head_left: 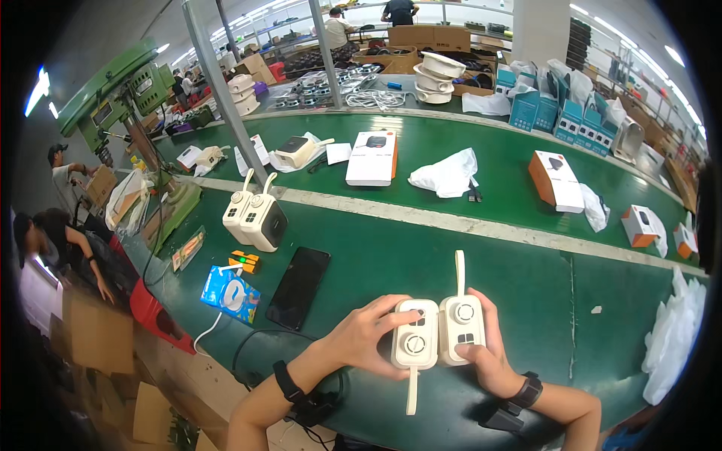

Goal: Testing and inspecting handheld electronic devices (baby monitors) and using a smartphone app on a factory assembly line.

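Observation:
My left hand (368, 331) grips a cream box-shaped device (414, 357) with a round knob, dark square buttons and a strap pointing toward me. A matching cream device (454, 327), its strap pointing away, is in my right hand (489, 353). The two devices are side by side, seemingly touching. My left index finger rests by the dark buttons of one, and my right thumb lies on the buttons of the other. Farther left stand two more such cream devices (256, 220) with straps. Between them and my left hand lies a black smartphone (298, 288).
Left of the phone are a blue packet (231, 293) and a small orange gadget (244, 261). A green drill press (143, 98) and a metal post (226, 90) stand at the left. Beyond a pale strip, the green belt (489, 218) carries white boxes (372, 159) and bags. A plastic bag (673, 338) is at right.

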Demonstrator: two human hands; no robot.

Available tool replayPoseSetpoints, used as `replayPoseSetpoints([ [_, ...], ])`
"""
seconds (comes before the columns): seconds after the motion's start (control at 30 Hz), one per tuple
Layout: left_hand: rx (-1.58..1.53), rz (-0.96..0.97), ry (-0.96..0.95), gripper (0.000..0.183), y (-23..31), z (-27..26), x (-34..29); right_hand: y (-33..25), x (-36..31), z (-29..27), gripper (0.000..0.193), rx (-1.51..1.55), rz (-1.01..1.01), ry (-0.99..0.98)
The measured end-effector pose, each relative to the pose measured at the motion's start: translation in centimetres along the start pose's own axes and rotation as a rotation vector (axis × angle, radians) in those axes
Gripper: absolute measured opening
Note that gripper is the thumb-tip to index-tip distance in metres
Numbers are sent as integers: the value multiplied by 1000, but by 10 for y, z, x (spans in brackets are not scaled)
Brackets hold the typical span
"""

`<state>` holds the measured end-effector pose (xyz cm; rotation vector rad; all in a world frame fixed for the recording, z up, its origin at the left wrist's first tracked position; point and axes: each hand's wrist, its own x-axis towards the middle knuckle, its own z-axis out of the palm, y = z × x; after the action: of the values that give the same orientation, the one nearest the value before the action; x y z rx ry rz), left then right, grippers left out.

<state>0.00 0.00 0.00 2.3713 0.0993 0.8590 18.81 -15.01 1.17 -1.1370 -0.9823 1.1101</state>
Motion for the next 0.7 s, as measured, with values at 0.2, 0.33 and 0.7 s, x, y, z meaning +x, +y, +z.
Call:
replayPoseSetpoints([
  [0.2,9,8,3,80,0,1,2,-2,-2,1,79,-11,-2,18],
  [0.33,4,-2,-8,82,-1,1,1,-3,-1,4,71,17,35,40],
  [0.7,8,3,-4,87,-4,1,-2,-5,0,4,65,-18,37,28],
])
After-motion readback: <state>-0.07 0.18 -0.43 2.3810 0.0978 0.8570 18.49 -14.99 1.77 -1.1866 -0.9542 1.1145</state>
